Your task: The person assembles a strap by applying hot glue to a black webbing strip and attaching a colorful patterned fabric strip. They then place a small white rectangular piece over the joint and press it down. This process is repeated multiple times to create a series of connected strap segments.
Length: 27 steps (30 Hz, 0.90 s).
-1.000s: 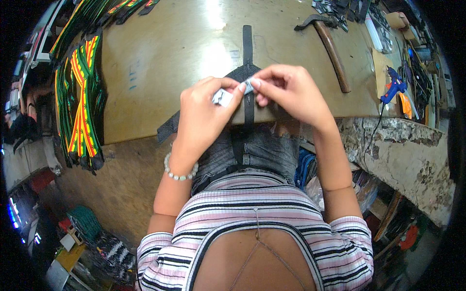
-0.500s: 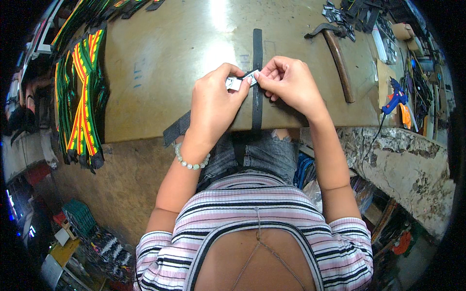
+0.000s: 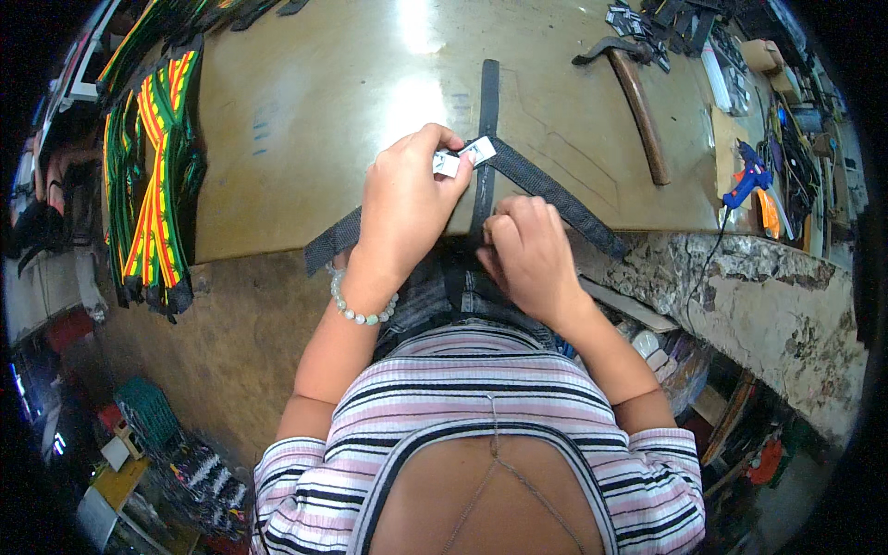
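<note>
My left hand [image 3: 407,194] pinches a small white label [image 3: 478,150] with dark print, folded beside a black webbing strap. One length of that black strap [image 3: 560,194] slants down to the right past the table edge; another piece emerges left of my left wrist. Beneath the label, a flat dark strip [image 3: 489,97] lies upright on the tabletop. My right hand [image 3: 532,250] is at the table's near edge, beside the strip's lower end. Its fingers are curled closed, and whatever they hold is hidden.
The brown table [image 3: 305,111] spreads ahead. A wooden-handled hammer [image 3: 638,116] lies to the right, near a blue glue gun [image 3: 747,178] with a hanging cord. Colourful striped straps [image 3: 159,176] drape over the left edge. Black buckles and straps [image 3: 684,23] are heaped at the far right.
My right hand has left the label and come down toward my body, its fingers curling. The strap's right length now shows in full. My left hand has barely moved.
</note>
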{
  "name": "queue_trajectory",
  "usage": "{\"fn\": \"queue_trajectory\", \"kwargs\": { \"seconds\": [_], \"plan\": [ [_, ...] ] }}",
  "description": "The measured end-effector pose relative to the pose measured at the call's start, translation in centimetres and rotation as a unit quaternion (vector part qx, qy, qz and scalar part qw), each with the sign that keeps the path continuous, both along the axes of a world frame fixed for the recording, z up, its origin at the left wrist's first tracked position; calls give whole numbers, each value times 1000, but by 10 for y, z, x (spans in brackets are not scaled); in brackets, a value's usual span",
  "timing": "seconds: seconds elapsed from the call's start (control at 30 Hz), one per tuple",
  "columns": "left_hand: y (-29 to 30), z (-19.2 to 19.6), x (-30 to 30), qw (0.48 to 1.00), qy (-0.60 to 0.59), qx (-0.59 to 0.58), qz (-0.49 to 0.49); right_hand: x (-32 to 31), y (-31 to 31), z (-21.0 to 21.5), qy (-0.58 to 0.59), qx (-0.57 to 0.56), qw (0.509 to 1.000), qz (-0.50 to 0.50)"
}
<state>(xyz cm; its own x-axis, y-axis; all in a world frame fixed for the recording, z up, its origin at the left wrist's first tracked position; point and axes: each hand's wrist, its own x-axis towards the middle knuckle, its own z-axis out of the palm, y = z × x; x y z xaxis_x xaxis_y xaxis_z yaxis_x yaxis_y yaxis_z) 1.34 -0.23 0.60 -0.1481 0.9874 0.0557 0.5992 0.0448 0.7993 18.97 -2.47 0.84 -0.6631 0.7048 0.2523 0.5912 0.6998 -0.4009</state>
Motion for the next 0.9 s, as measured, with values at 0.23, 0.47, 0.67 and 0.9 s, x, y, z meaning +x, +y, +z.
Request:
{"fn": "queue_trajectory", "kwargs": {
  "seconds": [0.23,0.47,0.67,0.9],
  "plan": [
    [-5,-4,3,995,68,73,-28,11,50,17,95,-18,995,37],
    [-6,-3,0,995,81,43,-28,5,127,1,176,-391,903,-28],
    [-5,0,5,995,93,39,-14,2,124,-7,217,-360,907,-29],
    [-10,-3,16,975,212,71,-12,-4,140,5,77,-399,913,-42]
  ]
}}
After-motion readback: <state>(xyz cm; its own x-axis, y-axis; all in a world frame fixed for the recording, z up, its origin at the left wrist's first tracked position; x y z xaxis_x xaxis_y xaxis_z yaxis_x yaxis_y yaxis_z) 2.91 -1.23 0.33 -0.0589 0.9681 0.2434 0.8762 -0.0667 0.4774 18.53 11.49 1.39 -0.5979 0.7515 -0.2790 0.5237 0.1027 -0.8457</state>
